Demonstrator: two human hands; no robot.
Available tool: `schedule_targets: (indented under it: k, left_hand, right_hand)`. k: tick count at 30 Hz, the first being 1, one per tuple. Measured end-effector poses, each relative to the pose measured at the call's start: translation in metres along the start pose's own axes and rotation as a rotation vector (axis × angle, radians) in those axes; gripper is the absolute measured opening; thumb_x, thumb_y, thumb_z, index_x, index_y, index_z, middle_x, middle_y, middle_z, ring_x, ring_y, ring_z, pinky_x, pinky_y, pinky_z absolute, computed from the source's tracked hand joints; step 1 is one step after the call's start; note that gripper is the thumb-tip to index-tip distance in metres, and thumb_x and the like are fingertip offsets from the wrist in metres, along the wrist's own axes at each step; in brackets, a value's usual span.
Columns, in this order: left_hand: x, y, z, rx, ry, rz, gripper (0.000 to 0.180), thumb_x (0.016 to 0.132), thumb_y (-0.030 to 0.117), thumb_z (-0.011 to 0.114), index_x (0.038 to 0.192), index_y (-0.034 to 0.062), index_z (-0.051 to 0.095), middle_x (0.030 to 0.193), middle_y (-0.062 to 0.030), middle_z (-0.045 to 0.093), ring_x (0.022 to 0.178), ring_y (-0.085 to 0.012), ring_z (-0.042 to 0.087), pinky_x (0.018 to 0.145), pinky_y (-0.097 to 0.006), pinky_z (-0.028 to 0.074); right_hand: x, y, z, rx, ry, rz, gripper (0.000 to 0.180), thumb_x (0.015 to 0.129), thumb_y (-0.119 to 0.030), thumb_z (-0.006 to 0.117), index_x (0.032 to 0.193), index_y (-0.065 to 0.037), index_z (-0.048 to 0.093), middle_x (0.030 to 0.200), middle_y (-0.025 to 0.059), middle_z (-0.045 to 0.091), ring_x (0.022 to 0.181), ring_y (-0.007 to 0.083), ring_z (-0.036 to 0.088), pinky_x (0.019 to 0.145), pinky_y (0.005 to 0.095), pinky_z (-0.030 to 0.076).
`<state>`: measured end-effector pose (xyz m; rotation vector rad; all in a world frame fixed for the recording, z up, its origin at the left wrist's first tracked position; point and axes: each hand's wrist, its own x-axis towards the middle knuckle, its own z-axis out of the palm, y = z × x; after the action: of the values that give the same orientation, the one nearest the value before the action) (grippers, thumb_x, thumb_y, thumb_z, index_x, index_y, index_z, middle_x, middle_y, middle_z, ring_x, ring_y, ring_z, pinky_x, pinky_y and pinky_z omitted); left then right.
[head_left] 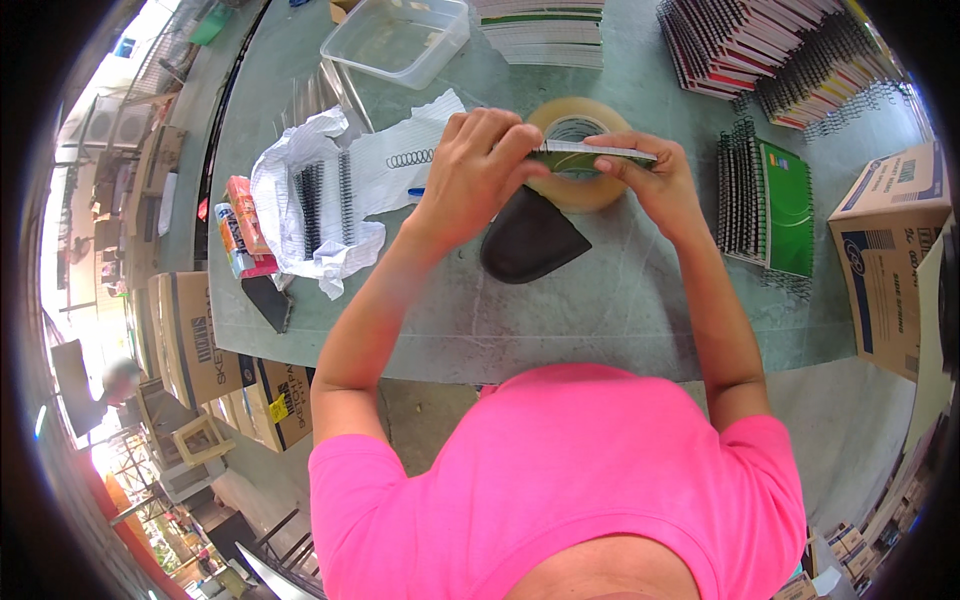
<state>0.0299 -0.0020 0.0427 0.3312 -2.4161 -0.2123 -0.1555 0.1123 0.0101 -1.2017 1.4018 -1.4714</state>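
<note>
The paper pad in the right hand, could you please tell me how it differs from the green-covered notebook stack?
The paper pad is held up by the right hand, while the green-covered notebook stack rests on the table. The paper pad shows mostly a thin edge; the stack shows its broad cover.

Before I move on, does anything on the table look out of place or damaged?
The white paper at left looks odd: crumpled, with ragged edges, and dark spiral coils lying on it. Nothing looks spilled.
</note>
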Motion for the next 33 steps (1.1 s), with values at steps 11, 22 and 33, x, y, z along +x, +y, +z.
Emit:
schedule_targets:
  k: [11,22,33]
  left_hand:
    - [0.009,0.007,-0.009,0.066,-0.117,-0.095,0.008,0.081,0.015,0.062,0.081,0.0066,0.061,0.074,-0.0046,0.06,0.075,-0.0244,0.055,0.074,-0.035,0.039]
    - [0.004,0.001,-0.013,0.136,-0.21,-0.063,0.017,0.075,0.013,0.068,0.088,0.0058,0.059,0.088,-0.0106,0.059,0.081,-0.0278,0.055,0.071,-0.036,0.043]
    - [-0.044,0.052,-0.021,-0.384,-0.134,-0.526,0.036,0.074,0.01,0.071,0.102,0.0049,0.049,0.094,-0.0116,0.054,0.082,-0.0244,0.055,0.072,-0.034,0.046]
  right_hand:
    - [-0.003,0.0,0.003,0.015,-0.022,-0.021,0.021,0.078,-0.004,0.065,0.099,-0.002,0.068,0.094,0.0053,0.067,0.087,0.0116,0.059,0.081,0.0231,0.044]
    - [-0.005,-0.001,0.007,-0.035,0.009,-0.045,0.021,0.079,-0.005,0.065,0.099,-0.002,0.068,0.095,0.0068,0.068,0.087,0.0117,0.06,0.082,0.0243,0.044]
    - [0.0,0.003,0.003,0.007,0.017,0.007,0.02,0.077,-0.01,0.068,0.096,-0.003,0.069,0.091,0.0054,0.067,0.084,0.0114,0.059,0.08,0.0243,0.045]
